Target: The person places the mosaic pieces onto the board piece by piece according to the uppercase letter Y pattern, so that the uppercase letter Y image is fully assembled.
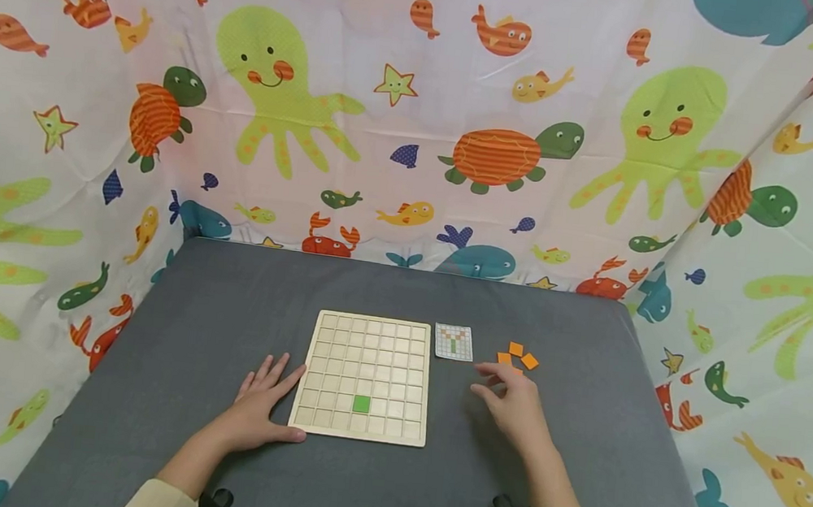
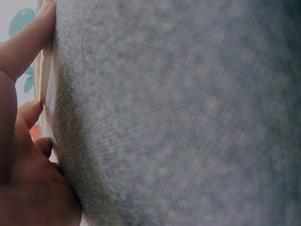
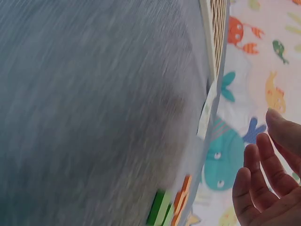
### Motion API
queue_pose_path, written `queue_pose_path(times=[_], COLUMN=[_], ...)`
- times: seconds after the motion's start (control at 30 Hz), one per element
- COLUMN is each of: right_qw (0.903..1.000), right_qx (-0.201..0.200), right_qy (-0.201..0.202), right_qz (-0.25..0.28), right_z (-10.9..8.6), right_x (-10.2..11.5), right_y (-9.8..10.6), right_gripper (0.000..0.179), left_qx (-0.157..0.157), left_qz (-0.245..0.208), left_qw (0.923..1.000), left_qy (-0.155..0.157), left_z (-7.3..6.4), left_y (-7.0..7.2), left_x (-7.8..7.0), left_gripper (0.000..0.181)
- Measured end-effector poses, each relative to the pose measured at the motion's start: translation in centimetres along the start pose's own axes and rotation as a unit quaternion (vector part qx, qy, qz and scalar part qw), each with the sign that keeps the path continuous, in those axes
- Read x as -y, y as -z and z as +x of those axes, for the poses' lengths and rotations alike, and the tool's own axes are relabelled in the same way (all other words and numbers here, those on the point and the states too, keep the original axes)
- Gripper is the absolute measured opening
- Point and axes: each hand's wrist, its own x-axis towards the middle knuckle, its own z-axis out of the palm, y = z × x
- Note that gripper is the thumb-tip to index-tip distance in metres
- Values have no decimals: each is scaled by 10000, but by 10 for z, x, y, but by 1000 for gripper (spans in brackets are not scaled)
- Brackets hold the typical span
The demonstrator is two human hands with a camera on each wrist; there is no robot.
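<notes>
And the nearest danger is at the left hand: spread out, gripping nothing, forearm in from 7 o'clock, thumb and index finger against the rim at 8 o'clock of the wooden grid board. One hard push there could skid the board over the grey table, and the lone green tile, at 6 o'clock from the board's centre, might jump its square.

Over to 3 o'clock of the board, the right hand! Forearm in from 5, fingertips towards 11, loosely bent, thumb apart, nothing held, apparently above the cloth. Just past it, at 12, lie the orange tiles, and the right wrist view catches green tiles beside them. Close quarters, this: a clumsy pinch could take two or the wrong colour, or scatter the lot. At the board's 2 o'clock, the small pattern card lies just beside the edge; a trailing finger could knock it askew, and a misread square would put a tile wrong.
</notes>
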Motion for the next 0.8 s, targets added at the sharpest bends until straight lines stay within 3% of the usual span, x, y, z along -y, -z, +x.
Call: queue_pose_path(times=[0.8], right_qw=[9979], right_qx=[-486], right_qy=[-403], right_qz=[-172], right_z=[-22], right_x=[-51], right_y=[37], right_gripper=[35], left_qx=[67], left_qz=[29], left_qw=[10000], left_qy=[21], left_z=[0], left_y=[1], left_x=[1], left_gripper=[120])
